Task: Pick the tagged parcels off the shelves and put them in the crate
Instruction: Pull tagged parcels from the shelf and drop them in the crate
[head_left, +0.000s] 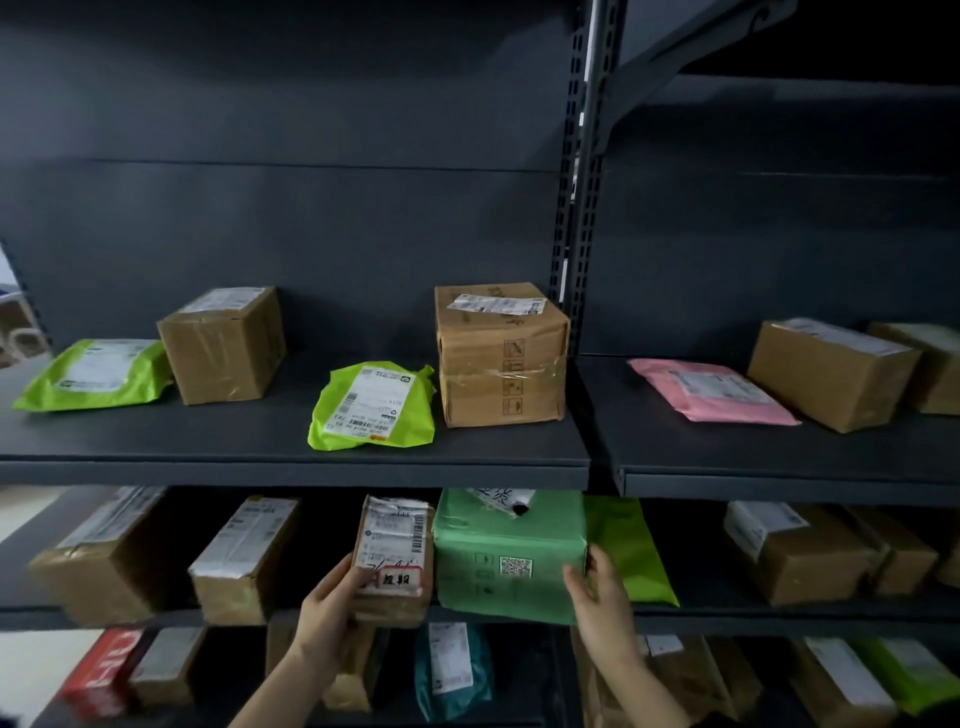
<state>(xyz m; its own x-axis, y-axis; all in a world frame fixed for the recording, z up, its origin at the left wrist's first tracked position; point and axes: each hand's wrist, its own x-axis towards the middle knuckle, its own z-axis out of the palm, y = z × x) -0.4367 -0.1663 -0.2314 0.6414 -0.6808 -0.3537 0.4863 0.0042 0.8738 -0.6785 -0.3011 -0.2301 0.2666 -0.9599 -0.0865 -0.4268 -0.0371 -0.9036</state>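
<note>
A small brown cardboard parcel (393, 551) with a white label and a red-bordered tag stands on the middle shelf (156, 618). My left hand (332, 603) grips its left side and lower front. Right beside it sits a green box (509, 556) with a QR code. My right hand (597, 592) rests against the green box's right edge, fingers spread along its side. No crate is in view.
The upper shelf (291, 462) carries two lime-green mailers, two brown boxes, a pink mailer (711, 389) and more boxes at the right. The middle shelf holds further brown boxes and a green mailer (628, 545). Below lie a red box, a teal bag and more parcels.
</note>
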